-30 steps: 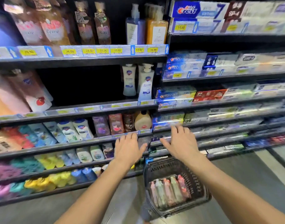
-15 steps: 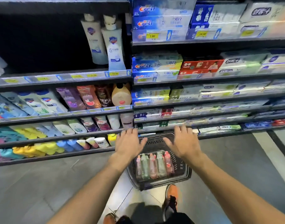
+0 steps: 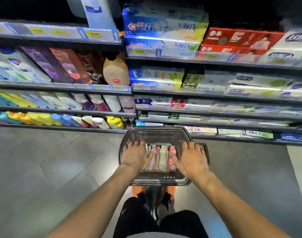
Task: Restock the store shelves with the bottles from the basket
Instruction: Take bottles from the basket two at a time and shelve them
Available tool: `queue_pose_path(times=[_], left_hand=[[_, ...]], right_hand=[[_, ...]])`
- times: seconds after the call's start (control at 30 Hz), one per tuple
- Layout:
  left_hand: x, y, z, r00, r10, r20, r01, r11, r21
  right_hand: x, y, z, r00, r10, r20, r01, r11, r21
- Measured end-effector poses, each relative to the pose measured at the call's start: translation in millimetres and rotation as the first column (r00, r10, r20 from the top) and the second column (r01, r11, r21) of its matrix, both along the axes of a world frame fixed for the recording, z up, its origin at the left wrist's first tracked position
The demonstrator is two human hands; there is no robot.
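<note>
Dark plastic basket (image 3: 155, 130) sits on the floor (image 3: 52, 160) before the shelves (image 3: 61, 89), pink and pale bottles (image 3: 161, 158) lying side by side inside. My left hand (image 3: 135, 156) and right hand (image 3: 189, 158) hover over them, fingers spread, grasping nothing.

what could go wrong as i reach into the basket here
The bottles lie packed side by side, so the left hand or right hand, both spread over them, may lift a neighbour along and drop it. The basket sits on the floor just ahead of the orange shoes; a step forward could kick it.
</note>
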State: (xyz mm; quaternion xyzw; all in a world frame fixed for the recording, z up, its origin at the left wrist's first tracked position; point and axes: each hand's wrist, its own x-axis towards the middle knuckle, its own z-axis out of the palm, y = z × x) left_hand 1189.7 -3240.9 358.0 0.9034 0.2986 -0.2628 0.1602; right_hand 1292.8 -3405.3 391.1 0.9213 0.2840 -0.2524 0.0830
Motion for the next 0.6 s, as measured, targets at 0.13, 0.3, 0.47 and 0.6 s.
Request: queue_pose_path(times=[0.13, 0.3, 0.47, 0.6], left_hand=[[5.3, 0.5, -65.8, 0.997, -0.012, -0.078, 0.009, 0.999, -0.043], [7.9, -2.6, -164.3, 0.991, -0.034, -0.128, 0.027, 0.998, -0.059], [12.6, -4.1, -280.1, 0.979, -0.042, -0.200, 0.027, 0.997, -0.076], [19.2, -4.2, -368.7, 0.967, -0.062, -0.248, 0.041, 0.995, -0.092]], right_hand=[[6.4, 12.4, -64.0, 0.997, -0.014, -0.080, 0.010, 0.999, -0.048], [13.1, 21.0, -160.8, 0.988, 0.005, -0.155, -0.018, 0.996, -0.085], [20.4, 26.4, -266.8, 0.976, -0.023, -0.216, -0.007, 0.991, -0.134], [21.8, 27.4, -355.1, 0.969, -0.038, -0.244, -0.004, 0.986, -0.168]])
